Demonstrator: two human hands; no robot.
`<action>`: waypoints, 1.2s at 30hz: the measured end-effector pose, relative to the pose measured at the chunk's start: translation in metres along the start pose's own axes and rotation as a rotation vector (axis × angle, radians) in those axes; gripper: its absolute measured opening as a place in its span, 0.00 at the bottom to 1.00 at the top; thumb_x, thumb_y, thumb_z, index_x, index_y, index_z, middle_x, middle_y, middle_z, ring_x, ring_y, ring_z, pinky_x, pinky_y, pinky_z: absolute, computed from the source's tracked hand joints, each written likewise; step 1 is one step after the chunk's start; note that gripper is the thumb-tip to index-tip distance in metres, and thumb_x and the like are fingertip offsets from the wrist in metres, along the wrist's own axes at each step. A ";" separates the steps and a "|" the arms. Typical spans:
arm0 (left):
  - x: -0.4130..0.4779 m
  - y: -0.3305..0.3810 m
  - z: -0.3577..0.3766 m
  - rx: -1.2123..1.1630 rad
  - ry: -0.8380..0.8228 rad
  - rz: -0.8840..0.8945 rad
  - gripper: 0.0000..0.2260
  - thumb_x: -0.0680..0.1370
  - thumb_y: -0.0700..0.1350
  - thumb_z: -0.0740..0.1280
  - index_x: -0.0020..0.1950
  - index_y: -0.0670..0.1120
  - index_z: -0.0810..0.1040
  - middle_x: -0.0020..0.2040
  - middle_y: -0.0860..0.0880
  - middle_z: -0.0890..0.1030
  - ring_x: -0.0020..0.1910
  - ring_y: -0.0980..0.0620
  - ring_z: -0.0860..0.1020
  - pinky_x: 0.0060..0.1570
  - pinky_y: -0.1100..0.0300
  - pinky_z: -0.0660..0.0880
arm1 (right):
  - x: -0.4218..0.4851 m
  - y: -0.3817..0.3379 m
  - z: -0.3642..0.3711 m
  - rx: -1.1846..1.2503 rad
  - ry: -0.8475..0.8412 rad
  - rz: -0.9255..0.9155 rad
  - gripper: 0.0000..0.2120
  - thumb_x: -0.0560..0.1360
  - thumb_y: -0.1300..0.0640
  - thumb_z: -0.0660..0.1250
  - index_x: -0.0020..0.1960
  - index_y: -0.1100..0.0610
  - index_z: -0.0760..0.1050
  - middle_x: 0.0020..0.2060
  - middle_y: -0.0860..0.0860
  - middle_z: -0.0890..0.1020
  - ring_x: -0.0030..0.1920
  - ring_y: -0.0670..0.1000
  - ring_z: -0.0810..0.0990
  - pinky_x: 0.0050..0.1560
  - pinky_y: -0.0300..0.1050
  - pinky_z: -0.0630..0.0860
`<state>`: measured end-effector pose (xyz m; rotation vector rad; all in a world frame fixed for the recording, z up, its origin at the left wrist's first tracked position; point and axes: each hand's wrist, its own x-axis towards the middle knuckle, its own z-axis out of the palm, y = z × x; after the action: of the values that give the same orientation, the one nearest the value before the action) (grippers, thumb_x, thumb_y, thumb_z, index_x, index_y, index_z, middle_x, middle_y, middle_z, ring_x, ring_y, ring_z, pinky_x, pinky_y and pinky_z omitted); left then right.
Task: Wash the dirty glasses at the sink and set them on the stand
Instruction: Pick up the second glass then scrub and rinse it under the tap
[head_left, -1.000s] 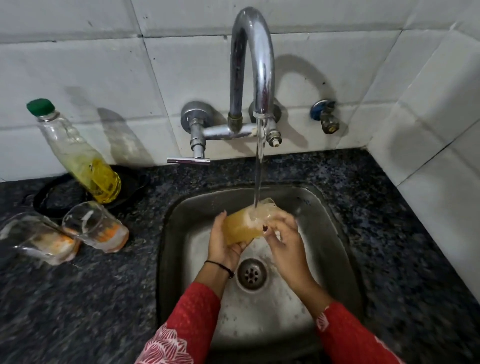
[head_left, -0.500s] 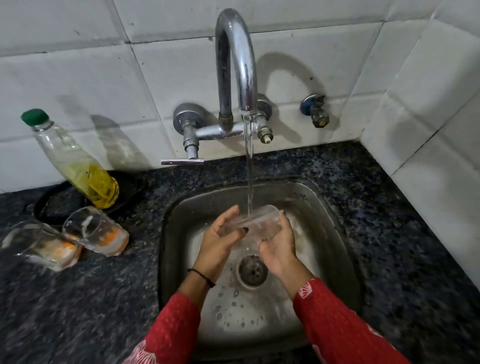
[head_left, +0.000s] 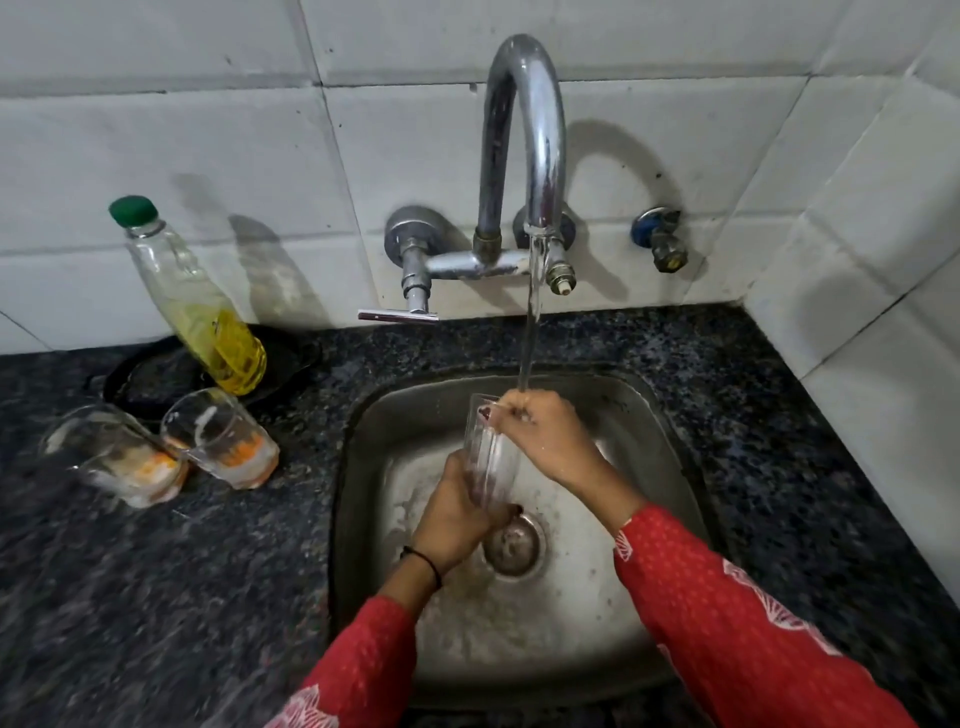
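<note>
A clear glass stands nearly upright over the steel sink, under the running tap. My left hand grips its lower part from the left. My right hand is at the rim, fingers reaching into the mouth, with the water stream falling on its knuckles. Two dirty glasses with orange residue, one beside the other, lie on the dark granite counter to the left of the sink.
A bottle with a green cap and yellow liquid leans by the wall over a black round object. A small blue-handled valve sticks out of the tiled wall. White tiles close off the right side.
The orange liquid is gone from the glass, which now looks clear. It has turned from lying tilted across both hands to nearly upright; my left hand dropped to its base and my right rose to its rim.
</note>
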<state>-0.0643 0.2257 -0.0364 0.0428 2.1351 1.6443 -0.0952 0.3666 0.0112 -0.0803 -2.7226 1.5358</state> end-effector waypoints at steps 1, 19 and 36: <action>0.000 0.004 0.001 -0.087 -0.054 0.010 0.26 0.68 0.35 0.75 0.62 0.43 0.68 0.47 0.46 0.77 0.40 0.55 0.78 0.39 0.66 0.77 | 0.000 -0.001 -0.005 0.089 -0.021 0.016 0.09 0.74 0.59 0.69 0.36 0.57 0.79 0.35 0.53 0.81 0.37 0.48 0.78 0.46 0.46 0.73; 0.012 0.043 -0.006 -0.817 -0.625 -0.255 0.24 0.67 0.49 0.75 0.60 0.43 0.77 0.53 0.43 0.82 0.46 0.45 0.82 0.48 0.42 0.79 | 0.003 -0.010 -0.033 0.556 -0.018 0.159 0.13 0.72 0.57 0.71 0.30 0.56 0.78 0.23 0.49 0.76 0.28 0.46 0.73 0.35 0.40 0.70; 0.014 0.036 0.010 -0.160 -0.136 0.076 0.26 0.67 0.36 0.76 0.61 0.45 0.71 0.53 0.48 0.80 0.51 0.53 0.80 0.47 0.64 0.78 | 0.008 -0.018 -0.005 -0.068 -0.053 0.169 0.25 0.70 0.53 0.74 0.21 0.53 0.65 0.13 0.44 0.66 0.17 0.41 0.64 0.24 0.38 0.61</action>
<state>-0.0821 0.2493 -0.0093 0.1830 1.9172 1.7967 -0.1035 0.3621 0.0294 -0.2815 -2.8762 1.5033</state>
